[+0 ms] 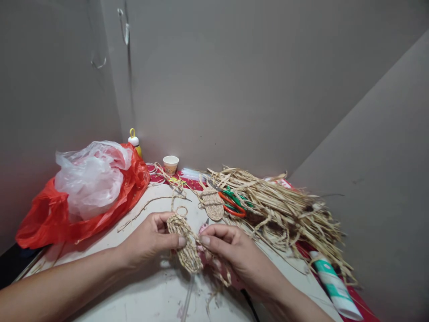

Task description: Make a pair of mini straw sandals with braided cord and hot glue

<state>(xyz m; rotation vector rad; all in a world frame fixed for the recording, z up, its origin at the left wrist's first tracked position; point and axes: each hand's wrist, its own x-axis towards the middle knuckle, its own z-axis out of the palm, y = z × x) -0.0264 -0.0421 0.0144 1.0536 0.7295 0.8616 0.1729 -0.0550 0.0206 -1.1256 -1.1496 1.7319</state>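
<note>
A small oval sole of coiled straw braid [184,250] is pinched between the thumb and fingers of my left hand [152,239], tilted above the table. My right hand [234,250] is closed, thumb against forefinger, on the loose straw braid [225,278] at the sole's right edge. Partly hidden behind my right hand is a pink tool [214,268], seemingly a glue gun, with a black cord [250,304]. Just beyond my hands lies a finished-looking woven straw slipper [212,203], beside scissors with orange handles [233,205].
A large bundle of dry straw [284,205] lies at the right, with green-handled scissors [236,194] near it. A red plastic bag [43,219] with a clear bag [94,179] fills the left. At the back are a paper cup [170,165] and clear sticks [194,173]. A green-white roll [335,284] rests at right.
</note>
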